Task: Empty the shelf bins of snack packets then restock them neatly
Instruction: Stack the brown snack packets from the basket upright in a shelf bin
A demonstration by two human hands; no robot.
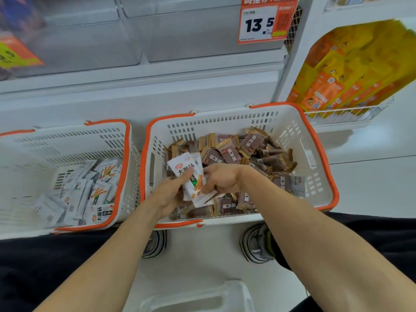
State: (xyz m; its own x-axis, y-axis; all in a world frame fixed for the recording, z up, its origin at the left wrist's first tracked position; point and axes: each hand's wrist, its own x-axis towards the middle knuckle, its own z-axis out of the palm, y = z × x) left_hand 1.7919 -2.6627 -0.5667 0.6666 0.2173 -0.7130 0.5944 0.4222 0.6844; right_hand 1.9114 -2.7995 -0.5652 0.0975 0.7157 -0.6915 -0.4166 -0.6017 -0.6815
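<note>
Two white baskets with orange rims sit on the floor below the shelf. The right basket (pixel 290 127) holds many brown snack packets (pixel 229 154) and one stray white packet (pixel 299 185) at its right side. The left basket (pixel 67 136) holds several white snack packets (pixel 90 194). Over the right basket my left hand (pixel 171 194) grips a small stack of white packets (pixel 191 176), thumb across the top one. My right hand (pixel 221 179) pinches the stack's lower right edge. The clear shelf bins (pixel 180 34) above look empty.
An orange price tag (pixel 261 21) reading 13.5 hangs on the shelf. Yellow and orange snack bags (pixel 351 70) stand in a wire rack at the right. A clear plastic bin (pixel 198 298) sits on the floor by my shoes (pixel 256 244).
</note>
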